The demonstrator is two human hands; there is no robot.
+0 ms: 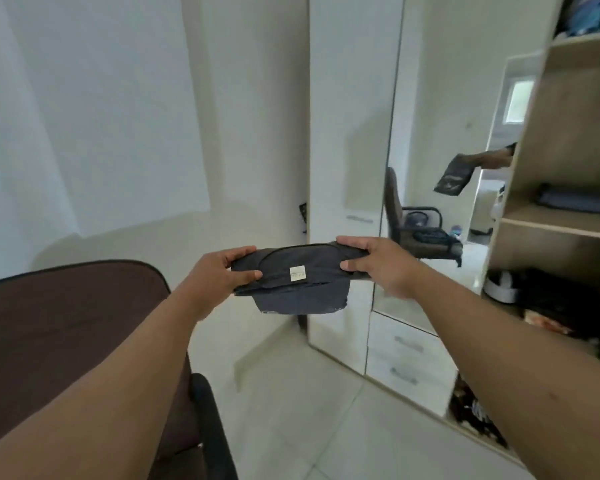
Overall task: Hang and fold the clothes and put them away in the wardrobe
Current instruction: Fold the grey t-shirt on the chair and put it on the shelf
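Note:
A folded dark navy garment (291, 289) with a small white label is held flat in mid-air in front of me. My left hand (222, 275) grips its left end, thumb on top and fingers curled around the edge. My right hand (374, 263) grips its right end the same way. A loose flap of the cloth hangs down below the fold. The open wardrobe (568, 223) stands to the right, with wooden shelves. One shelf holds a folded dark garment (575, 202).
A brown office chair (66, 323) stands at the lower left, close to my left arm. A mirrored wardrobe door (430, 150) and white drawers (409, 362) lie ahead on the right. Dark clothes and a white object (503, 285) fill the lower shelves. The floor is pale tile.

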